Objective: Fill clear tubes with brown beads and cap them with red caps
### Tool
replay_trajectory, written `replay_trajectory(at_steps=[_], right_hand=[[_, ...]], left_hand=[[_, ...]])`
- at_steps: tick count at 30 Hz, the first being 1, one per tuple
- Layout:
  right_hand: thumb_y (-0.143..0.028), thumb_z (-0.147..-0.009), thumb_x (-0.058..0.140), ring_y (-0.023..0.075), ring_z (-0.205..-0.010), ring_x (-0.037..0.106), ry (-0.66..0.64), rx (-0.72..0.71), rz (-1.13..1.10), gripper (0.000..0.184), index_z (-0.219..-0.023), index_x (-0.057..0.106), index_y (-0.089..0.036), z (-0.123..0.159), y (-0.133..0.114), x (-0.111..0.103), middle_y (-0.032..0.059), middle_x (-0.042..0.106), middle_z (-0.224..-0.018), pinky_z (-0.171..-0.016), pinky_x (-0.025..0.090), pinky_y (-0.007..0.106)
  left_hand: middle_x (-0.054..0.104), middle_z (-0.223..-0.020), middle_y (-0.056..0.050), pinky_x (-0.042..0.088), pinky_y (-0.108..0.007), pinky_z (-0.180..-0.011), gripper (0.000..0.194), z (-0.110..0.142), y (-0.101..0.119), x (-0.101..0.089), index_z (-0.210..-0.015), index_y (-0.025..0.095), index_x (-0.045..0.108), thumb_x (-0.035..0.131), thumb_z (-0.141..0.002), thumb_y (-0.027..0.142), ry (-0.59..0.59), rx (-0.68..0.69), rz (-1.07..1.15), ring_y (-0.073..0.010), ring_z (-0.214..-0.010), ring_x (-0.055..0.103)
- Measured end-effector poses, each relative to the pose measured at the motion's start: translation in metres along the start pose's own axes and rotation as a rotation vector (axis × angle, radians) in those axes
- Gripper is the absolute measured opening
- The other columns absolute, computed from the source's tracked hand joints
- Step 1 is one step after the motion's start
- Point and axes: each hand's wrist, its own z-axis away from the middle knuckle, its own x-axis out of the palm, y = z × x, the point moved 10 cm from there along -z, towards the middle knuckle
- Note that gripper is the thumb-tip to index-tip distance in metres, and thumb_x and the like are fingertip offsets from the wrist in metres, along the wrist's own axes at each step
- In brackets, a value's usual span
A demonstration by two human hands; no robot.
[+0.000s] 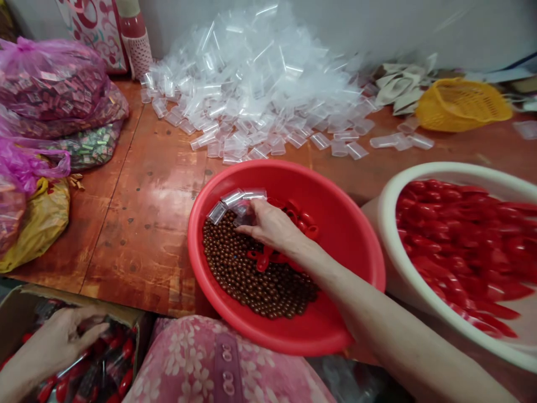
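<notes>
My right hand (271, 224) reaches into a red plastic basin (348, 235) and grips several small clear plastic tubes (237, 201) at its fingertips. Below the hand lies a layer of brown beads (251, 268), with bright red plastic pieces (272, 257) beside them in the basin. At the lower left, my left hand (62, 341) rests over a cardboard box (25, 313) of red items in clear plastic wrapping (100, 364). Its fingertips are at those items, and I cannot tell whether it holds one.
A large heap of clear tubes (251, 95) covers the back of the orange-red table (134, 224). A white basin of red pieces (457, 240) stands to the right. Pink bags of small packets (50, 84) fill the left side, a yellow basket (461, 106) sits far right, and pink floral cloth (213, 358) lies below.
</notes>
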Motion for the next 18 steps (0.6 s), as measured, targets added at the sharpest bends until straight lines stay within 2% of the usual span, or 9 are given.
replay_trajectory(at_steps=[2,6,8,10,12,15,18], right_hand=[[-0.033,-0.074,0.073,0.0223,-0.080,0.063,0.029,0.018,-0.026,0.038,-0.099,0.052,-0.015,0.000,0.003,0.000,0.0084,0.063,-0.095,-0.066,0.047,0.030],[-0.024,-0.081,0.063,0.0259,-0.089,0.061,0.170,-0.050,0.175,0.031,-0.109,0.054,-0.013,0.012,-0.010,-0.009,0.0145,0.058,-0.107,-0.071,0.047,0.034],[-0.016,-0.085,0.053,0.0276,-0.092,0.060,0.159,-0.124,0.280,0.031,-0.116,0.054,-0.012,0.018,-0.021,-0.005,0.0171,0.057,-0.107,-0.072,0.047,0.035],[-0.012,-0.087,0.046,0.0276,-0.090,0.061,0.138,-0.155,0.219,0.035,-0.122,0.053,-0.010,0.020,-0.023,-0.002,0.0179,0.059,-0.106,-0.072,0.048,0.036],[-0.011,-0.086,0.046,0.0265,-0.090,0.061,0.145,-0.150,0.073,0.039,-0.124,0.051,-0.009,0.017,-0.018,-0.004,0.0171,0.061,-0.105,-0.075,0.049,0.037],[-0.011,-0.082,0.052,0.0216,-0.088,0.063,0.139,-0.165,-0.069,0.036,-0.118,0.054,-0.011,0.012,-0.008,-0.006,0.0105,0.064,-0.097,-0.081,0.051,0.034],[-0.012,-0.085,0.050,0.0195,-0.086,0.062,0.151,-0.263,-0.178,0.024,-0.107,0.060,-0.015,0.015,-0.013,-0.008,0.0070,0.063,-0.092,-0.080,0.052,0.033]], left_hand=[[0.076,-0.096,-0.002,0.059,-0.025,-0.070,0.029,-0.011,0.041,-0.013,-0.103,0.029,0.073,0.062,-0.081,0.044,0.009,0.067,0.070,-0.0208,-0.082,0.073],[0.075,-0.087,-0.003,0.056,-0.023,-0.069,0.022,-0.037,0.141,-0.024,-0.101,0.023,0.071,0.063,-0.082,0.030,0.019,0.421,0.235,-0.0163,-0.076,0.071],[0.075,-0.084,-0.004,0.055,-0.023,-0.069,0.020,-0.049,0.174,-0.027,-0.099,0.019,0.070,0.063,-0.082,0.024,0.075,0.545,0.289,-0.0151,-0.074,0.069],[0.074,-0.083,-0.005,0.054,-0.024,-0.069,0.019,-0.058,0.195,-0.026,-0.099,0.017,0.069,0.063,-0.081,0.021,0.120,0.618,0.329,-0.0149,-0.073,0.068],[0.073,-0.082,-0.005,0.054,-0.025,-0.068,0.018,-0.064,0.207,-0.025,-0.098,0.016,0.069,0.063,-0.081,0.020,0.156,0.657,0.382,-0.0148,-0.072,0.068],[0.073,-0.077,-0.006,0.053,-0.023,-0.065,0.014,-0.068,0.217,-0.030,-0.093,0.014,0.069,0.063,-0.081,0.017,0.251,0.698,0.468,-0.0138,-0.068,0.067],[0.073,-0.076,-0.006,0.053,-0.022,-0.064,0.011,-0.071,0.220,-0.037,-0.089,0.013,0.069,0.063,-0.081,0.014,0.417,0.701,0.505,-0.0130,-0.066,0.067]])
